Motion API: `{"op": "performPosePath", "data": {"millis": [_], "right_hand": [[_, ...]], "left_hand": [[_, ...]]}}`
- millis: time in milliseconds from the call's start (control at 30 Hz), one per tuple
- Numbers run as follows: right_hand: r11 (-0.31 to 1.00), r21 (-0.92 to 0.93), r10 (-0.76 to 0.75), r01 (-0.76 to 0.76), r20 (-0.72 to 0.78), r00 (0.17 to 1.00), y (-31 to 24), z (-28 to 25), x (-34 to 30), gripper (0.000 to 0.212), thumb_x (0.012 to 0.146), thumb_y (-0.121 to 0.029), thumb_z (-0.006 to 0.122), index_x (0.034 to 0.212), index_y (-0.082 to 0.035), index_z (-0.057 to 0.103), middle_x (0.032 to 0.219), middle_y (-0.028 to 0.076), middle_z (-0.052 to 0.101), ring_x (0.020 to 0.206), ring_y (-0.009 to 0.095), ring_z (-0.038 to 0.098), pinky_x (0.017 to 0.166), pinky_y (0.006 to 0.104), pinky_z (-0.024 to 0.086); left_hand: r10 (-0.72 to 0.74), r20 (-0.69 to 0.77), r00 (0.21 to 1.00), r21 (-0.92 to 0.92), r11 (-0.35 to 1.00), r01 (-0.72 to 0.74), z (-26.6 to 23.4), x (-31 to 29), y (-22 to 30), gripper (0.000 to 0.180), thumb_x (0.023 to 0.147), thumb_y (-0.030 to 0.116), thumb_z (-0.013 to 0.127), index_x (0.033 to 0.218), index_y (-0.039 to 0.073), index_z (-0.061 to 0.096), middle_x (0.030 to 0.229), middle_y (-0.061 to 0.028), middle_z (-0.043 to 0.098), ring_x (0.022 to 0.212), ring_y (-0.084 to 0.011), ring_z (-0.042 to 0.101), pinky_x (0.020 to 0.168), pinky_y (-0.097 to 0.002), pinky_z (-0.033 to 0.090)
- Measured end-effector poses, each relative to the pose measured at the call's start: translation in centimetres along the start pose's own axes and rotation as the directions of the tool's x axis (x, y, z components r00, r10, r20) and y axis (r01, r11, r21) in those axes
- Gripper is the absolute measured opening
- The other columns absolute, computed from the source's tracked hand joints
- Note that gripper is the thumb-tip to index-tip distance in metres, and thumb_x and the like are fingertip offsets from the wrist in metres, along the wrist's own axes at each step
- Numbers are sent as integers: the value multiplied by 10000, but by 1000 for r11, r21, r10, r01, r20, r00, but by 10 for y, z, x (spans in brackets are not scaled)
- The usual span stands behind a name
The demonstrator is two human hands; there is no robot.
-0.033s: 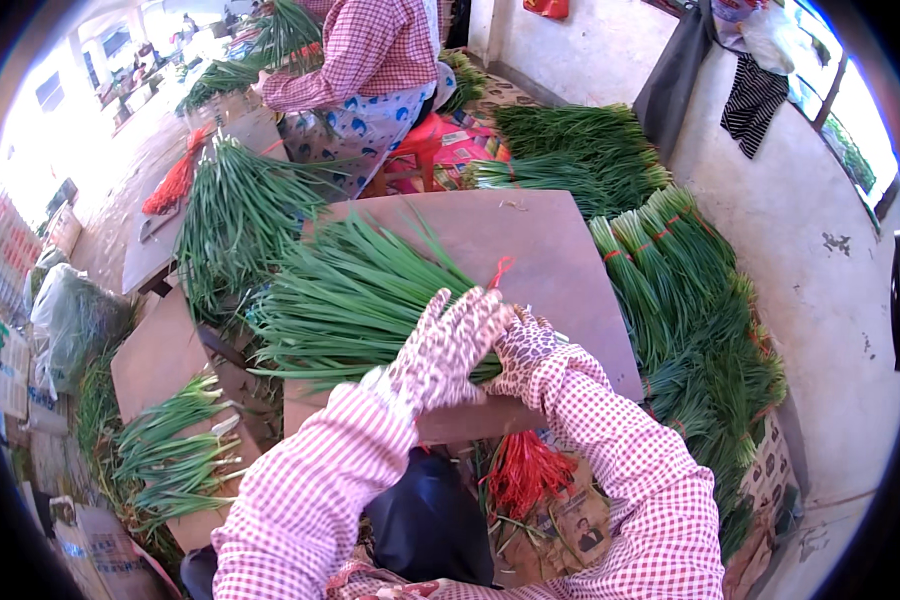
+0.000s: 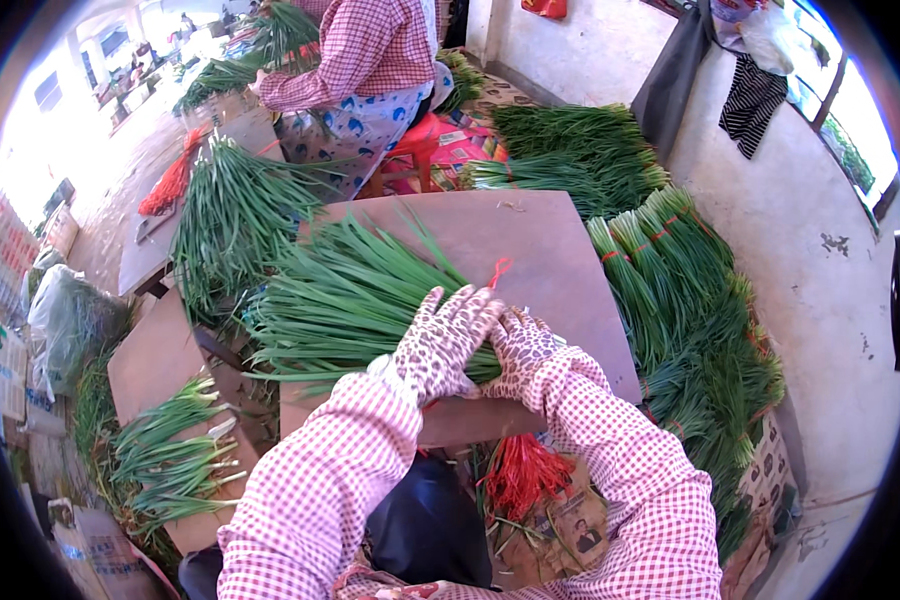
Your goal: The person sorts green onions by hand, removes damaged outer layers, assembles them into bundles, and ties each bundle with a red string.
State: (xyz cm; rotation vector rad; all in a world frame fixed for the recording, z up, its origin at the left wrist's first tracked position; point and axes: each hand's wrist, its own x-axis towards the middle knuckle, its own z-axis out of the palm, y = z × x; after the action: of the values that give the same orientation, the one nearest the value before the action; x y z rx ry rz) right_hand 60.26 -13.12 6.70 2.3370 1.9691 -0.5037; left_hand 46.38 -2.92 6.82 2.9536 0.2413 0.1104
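A large loose bunch of green chives (image 2: 340,290) lies across the small brown table in front of me, leaf tips to the left. My left hand (image 2: 445,335), in a leopard-print glove, is closed over the bunch near its stem end. Beside it, my right hand (image 2: 520,352), gloved alike, is curled round the stem ends, which it mostly hides. The two hands touch or nearly touch. Just beyond the fingertips, a red tie (image 2: 500,270) sticks up; how far it goes round the stems is hidden.
Tied chive bundles (image 2: 660,250) are piled along the right wall. Red ties (image 2: 525,475) hang below the table's near edge. Thicker-stemmed greens (image 2: 185,450) rest on a board at left. Another person (image 2: 370,60) works with greens beyond the table, near more chives (image 2: 235,220).
My left hand, smeared by motion before, now shows sharply and sits almost in the same place, slightly lower left. The whole view has shifted very slightly.
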Motion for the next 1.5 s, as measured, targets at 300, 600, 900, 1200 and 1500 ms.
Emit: {"op": "performPosePath", "data": {"millis": [300, 600, 900, 1200, 1500], "right_hand": [[925, 352, 135, -147, 60, 989, 26, -10, 24, 1212, 474, -447, 838, 1377, 16, 176, 1382, 229, 288, 1292, 347, 275, 1077, 379, 245], [961, 273, 3, -38, 127, 992, 22, -3, 21, 1055, 520, -384, 825, 1343, -11, 279, 1275, 210, 443, 1171, 334, 447, 1013, 361, 345], [943, 330, -71, 44, 72, 995, 18, -16, 20, 1002, 550, -356, 810, 1336, -13, 293, 1213, 202, 499, 1137, 316, 480, 968, 354, 383], [785, 617, -244, 56, 225, 943, 48, -10, 45, 846, 619, -359, 785, 1278, -14, 383, 1176, 162, 542, 1129, 286, 496, 931, 384, 412], [890, 137, 443, -436, -24, 896, 84, -6, 130, 520, 835, -452, 549, 1107, -10, 524, 960, 149, 631, 867, 251, 616, 760, 370, 476]], "left_hand": [[-104, 79, 991, 40, 994, 101, 22, 20, -9, 1090, 554, 527, 750, 1380, 40, 232, 1429, -134, 250, 1339, -266, 204, 1086, -471, 125], [10, 131, 991, 64, 998, -18, -3, 23, -16, 1147, 527, 443, 787, 1409, 68, 158, 1442, -185, 172, 1348, -331, 149, 1069, -544, 95], [-24, 418, 908, -66, 996, 56, 1, 51, -39, 1092, 493, 484, 800, 1349, 35, 293, 1346, -186, 372, 1288, -298, 309, 1075, -520, 125], [-181, 421, 889, -50, 974, 222, -4, 35, -19, 1060, 501, 485, 797, 1333, 31, 324, 1330, -162, 395, 1267, -306, 336, 1057, -555, 144], [-179, 441, 879, -20, 978, 209, -1, 42, -15, 1065, 522, 504, 785, 1343, 22, 308, 1356, -139, 373, 1290, -284, 305, 1057, -563, 142]]}}
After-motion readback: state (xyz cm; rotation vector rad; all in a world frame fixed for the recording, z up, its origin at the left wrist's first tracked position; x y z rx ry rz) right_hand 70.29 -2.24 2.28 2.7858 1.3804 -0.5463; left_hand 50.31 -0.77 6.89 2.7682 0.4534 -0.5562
